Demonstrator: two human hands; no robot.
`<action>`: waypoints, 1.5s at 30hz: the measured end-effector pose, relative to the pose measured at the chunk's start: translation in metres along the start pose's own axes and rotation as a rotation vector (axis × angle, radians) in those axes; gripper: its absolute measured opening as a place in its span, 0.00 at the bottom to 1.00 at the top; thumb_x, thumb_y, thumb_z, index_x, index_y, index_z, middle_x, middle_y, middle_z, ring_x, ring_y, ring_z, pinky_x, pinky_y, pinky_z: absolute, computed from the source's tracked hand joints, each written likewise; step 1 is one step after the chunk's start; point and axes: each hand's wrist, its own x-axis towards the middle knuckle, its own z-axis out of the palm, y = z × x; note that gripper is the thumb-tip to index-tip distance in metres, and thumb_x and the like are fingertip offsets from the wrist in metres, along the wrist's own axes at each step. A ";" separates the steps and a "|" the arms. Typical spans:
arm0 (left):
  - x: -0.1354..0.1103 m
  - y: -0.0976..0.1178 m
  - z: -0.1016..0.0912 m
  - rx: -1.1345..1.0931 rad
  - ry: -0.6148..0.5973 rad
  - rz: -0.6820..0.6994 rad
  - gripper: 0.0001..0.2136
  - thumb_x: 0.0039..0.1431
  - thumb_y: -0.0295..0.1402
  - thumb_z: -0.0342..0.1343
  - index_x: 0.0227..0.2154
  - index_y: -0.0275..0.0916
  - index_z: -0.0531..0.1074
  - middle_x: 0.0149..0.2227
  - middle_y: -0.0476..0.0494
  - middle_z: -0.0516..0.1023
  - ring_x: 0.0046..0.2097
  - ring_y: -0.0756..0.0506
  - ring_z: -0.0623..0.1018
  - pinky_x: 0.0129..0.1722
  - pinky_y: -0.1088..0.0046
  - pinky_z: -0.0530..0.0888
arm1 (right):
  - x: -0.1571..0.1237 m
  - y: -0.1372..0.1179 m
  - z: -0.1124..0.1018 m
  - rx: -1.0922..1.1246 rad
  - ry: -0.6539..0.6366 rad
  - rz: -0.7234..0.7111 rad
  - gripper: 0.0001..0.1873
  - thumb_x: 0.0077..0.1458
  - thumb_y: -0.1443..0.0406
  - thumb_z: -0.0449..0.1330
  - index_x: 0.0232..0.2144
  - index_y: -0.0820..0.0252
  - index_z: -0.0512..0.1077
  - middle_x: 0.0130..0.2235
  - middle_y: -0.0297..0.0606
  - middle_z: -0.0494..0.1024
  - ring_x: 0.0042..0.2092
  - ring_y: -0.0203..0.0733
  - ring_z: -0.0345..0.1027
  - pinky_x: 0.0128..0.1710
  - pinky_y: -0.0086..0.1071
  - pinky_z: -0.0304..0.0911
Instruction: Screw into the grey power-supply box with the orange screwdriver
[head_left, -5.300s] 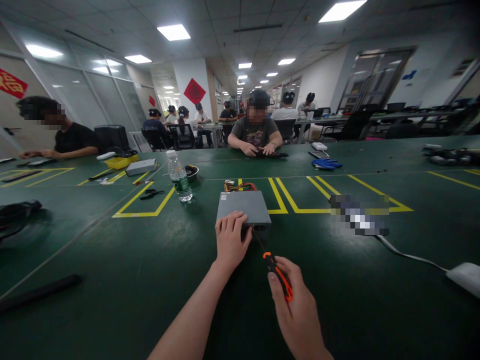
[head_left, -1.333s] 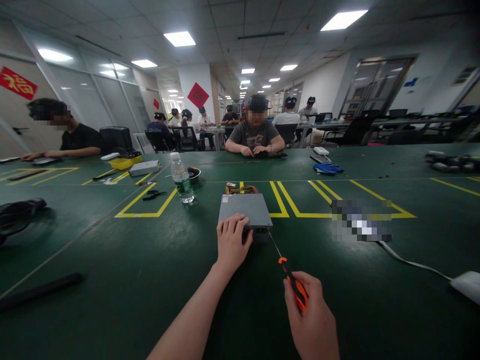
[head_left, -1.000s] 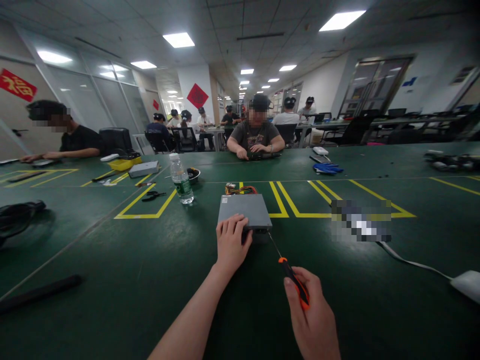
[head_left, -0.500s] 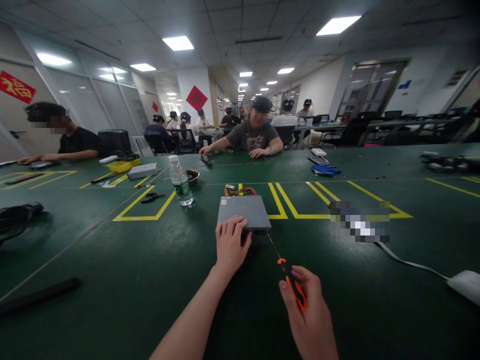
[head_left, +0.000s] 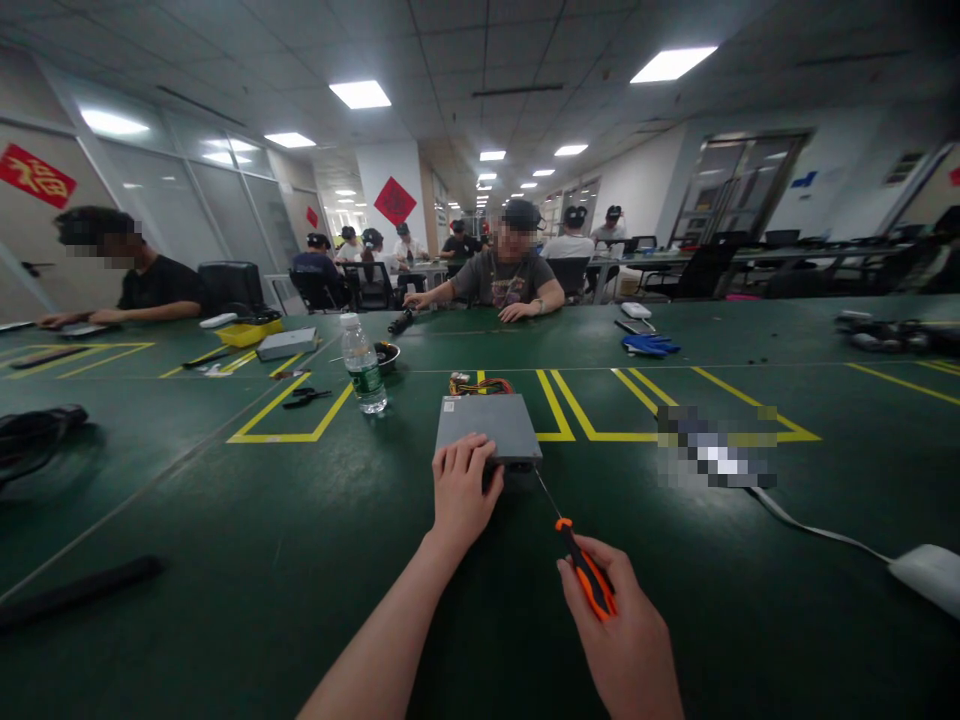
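Box (head_left: 495, 418), grey metal: on tabletop (head_left: 300, 560), held by the left hand (head_left: 463, 490), unmoved, fingers bent over its top, thumb at the near side. Screwdriver (head_left: 581, 560), orange and black: closed in the right hand (head_left: 624, 622), tip shifted from beside the left thumb to the box's near right corner; work apparently relocated there.

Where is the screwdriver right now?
In the head view, right of centre, the screwdriver is in the right hand, its tip at the near right corner of the grey metal box.
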 end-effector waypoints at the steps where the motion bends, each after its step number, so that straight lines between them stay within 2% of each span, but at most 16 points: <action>1: 0.000 0.000 0.000 0.003 -0.004 0.002 0.11 0.55 0.33 0.52 0.43 0.44 0.67 0.49 0.45 0.71 0.54 0.43 0.66 0.53 0.61 0.58 | 0.002 -0.003 -0.003 0.004 -0.012 -0.009 0.19 0.53 0.52 0.51 0.42 0.56 0.64 0.34 0.36 0.76 0.32 0.40 0.73 0.28 0.29 0.68; 4: 0.000 0.000 0.000 0.025 -0.010 0.011 0.11 0.55 0.33 0.52 0.43 0.44 0.67 0.52 0.45 0.68 0.57 0.43 0.63 0.55 0.59 0.55 | 0.009 -0.012 -0.012 0.009 -0.047 -0.095 0.16 0.59 0.55 0.44 0.43 0.56 0.63 0.33 0.35 0.75 0.31 0.37 0.72 0.27 0.28 0.67; 7: 0.000 -0.001 0.000 0.027 -0.024 0.012 0.11 0.56 0.34 0.51 0.42 0.45 0.67 0.53 0.46 0.68 0.56 0.44 0.64 0.56 0.59 0.55 | 0.015 -0.015 -0.017 -0.049 -0.024 -0.239 0.13 0.59 0.59 0.43 0.42 0.57 0.62 0.33 0.37 0.74 0.31 0.38 0.71 0.28 0.29 0.67; 11: 0.000 0.000 -0.001 0.022 -0.024 0.019 0.10 0.56 0.34 0.51 0.42 0.45 0.67 0.51 0.46 0.70 0.55 0.44 0.66 0.53 0.60 0.58 | 0.013 -0.009 -0.009 -0.169 0.049 -0.401 0.10 0.58 0.63 0.44 0.38 0.57 0.62 0.33 0.40 0.72 0.34 0.41 0.70 0.31 0.33 0.68; 14: 0.000 0.001 -0.002 0.030 -0.007 0.030 0.10 0.56 0.33 0.51 0.42 0.45 0.67 0.51 0.46 0.70 0.54 0.44 0.66 0.53 0.60 0.58 | 0.008 -0.002 -0.001 -0.190 0.050 -0.462 0.09 0.58 0.65 0.45 0.39 0.57 0.62 0.35 0.41 0.71 0.35 0.42 0.69 0.34 0.36 0.68; 20: -0.001 0.001 -0.001 0.038 0.011 0.038 0.11 0.56 0.33 0.52 0.43 0.44 0.68 0.50 0.45 0.71 0.54 0.43 0.67 0.52 0.60 0.59 | 0.009 -0.002 -0.010 0.026 0.051 -0.234 0.09 0.55 0.60 0.52 0.37 0.57 0.63 0.34 0.38 0.70 0.35 0.40 0.68 0.34 0.33 0.67; 25: -0.001 0.001 0.000 0.063 0.022 0.044 0.10 0.56 0.34 0.51 0.42 0.45 0.68 0.50 0.47 0.71 0.53 0.44 0.67 0.52 0.61 0.59 | 0.010 -0.010 -0.012 0.180 0.040 -0.270 0.12 0.56 0.59 0.51 0.39 0.58 0.65 0.38 0.40 0.71 0.40 0.41 0.68 0.39 0.34 0.64; 29: -0.002 0.001 -0.001 0.053 0.020 0.050 0.10 0.56 0.34 0.51 0.42 0.45 0.67 0.50 0.46 0.71 0.53 0.44 0.67 0.52 0.60 0.58 | 0.009 -0.010 -0.009 0.245 -0.020 -0.110 0.16 0.58 0.56 0.47 0.43 0.60 0.61 0.32 0.37 0.73 0.32 0.38 0.69 0.30 0.31 0.65; 32: -0.002 0.001 -0.001 0.062 0.026 0.048 0.10 0.56 0.34 0.51 0.42 0.45 0.67 0.50 0.47 0.71 0.52 0.43 0.67 0.51 0.60 0.59 | 0.006 -0.005 -0.007 0.204 -0.066 -0.104 0.15 0.59 0.57 0.45 0.42 0.60 0.61 0.28 0.34 0.71 0.26 0.36 0.67 0.25 0.30 0.63; 36: -0.004 0.001 0.000 0.055 0.036 0.048 0.10 0.56 0.34 0.51 0.42 0.45 0.67 0.49 0.47 0.72 0.52 0.43 0.67 0.51 0.60 0.59 | 0.003 0.002 -0.002 0.009 -0.021 -0.331 0.12 0.55 0.64 0.49 0.42 0.59 0.63 0.36 0.40 0.71 0.37 0.41 0.68 0.37 0.35 0.65; 38: -0.004 0.001 0.001 0.055 0.036 0.053 0.10 0.56 0.34 0.51 0.42 0.46 0.67 0.50 0.47 0.71 0.52 0.43 0.67 0.51 0.60 0.59 | 0.002 0.002 0.000 -0.037 0.001 -0.375 0.13 0.54 0.66 0.49 0.43 0.59 0.63 0.39 0.41 0.70 0.41 0.42 0.67 0.40 0.37 0.64; 41: -0.005 0.000 0.002 0.059 0.042 0.057 0.10 0.56 0.34 0.51 0.41 0.46 0.67 0.50 0.47 0.71 0.52 0.43 0.67 0.51 0.60 0.59 | 0.003 0.000 -0.002 -0.030 -0.001 -0.311 0.14 0.55 0.61 0.50 0.43 0.59 0.61 0.38 0.39 0.70 0.38 0.41 0.68 0.38 0.36 0.65; 45: -0.005 -0.001 0.002 0.060 0.043 0.058 0.10 0.55 0.34 0.51 0.42 0.46 0.67 0.49 0.47 0.71 0.53 0.43 0.67 0.52 0.60 0.58 | 0.002 -0.003 -0.005 -0.019 -0.057 -0.166 0.16 0.58 0.55 0.46 0.41 0.59 0.60 0.28 0.33 0.71 0.27 0.38 0.68 0.28 0.32 0.63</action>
